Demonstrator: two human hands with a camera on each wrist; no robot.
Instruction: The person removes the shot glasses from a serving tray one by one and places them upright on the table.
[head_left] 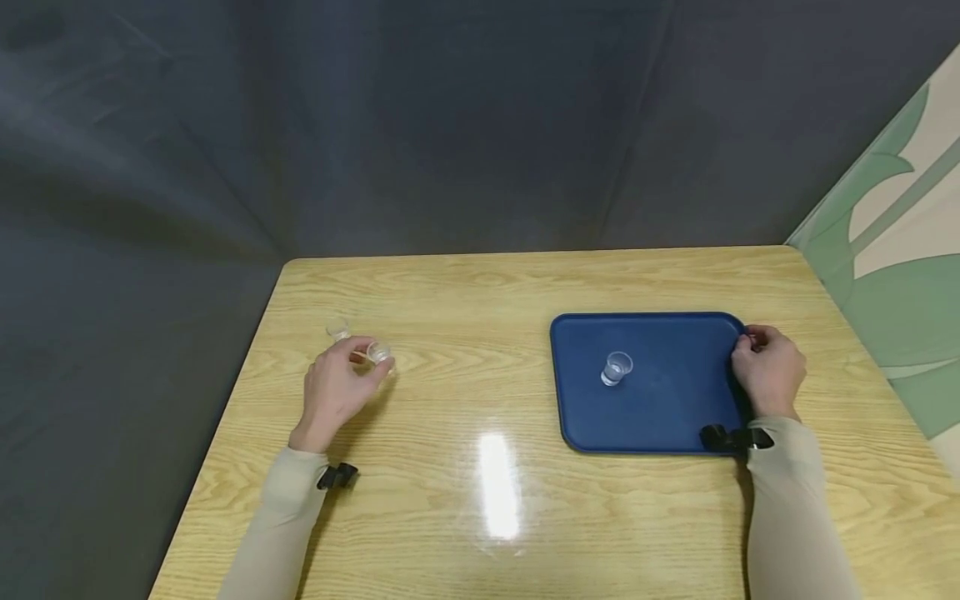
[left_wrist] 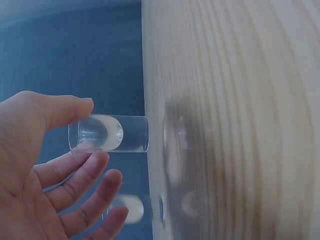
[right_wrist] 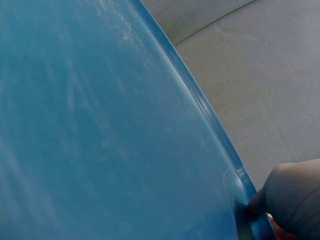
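Between thumb and fingers, my left hand pinches a small clear shot glass, close over the wooden table in the left wrist view. Just beyond that hand stands a second clear shot glass, partly hidden behind the fingers in the left wrist view. My right hand grips the right rim of a blue rectangular tray, with the thumb over the edge in the right wrist view. Another clear shot glass stands upright on the tray, left of its middle.
The light wooden table carries all of this. A dark cloth hangs behind its back edge and along the left side. At the right is a panel with a green leaf pattern.
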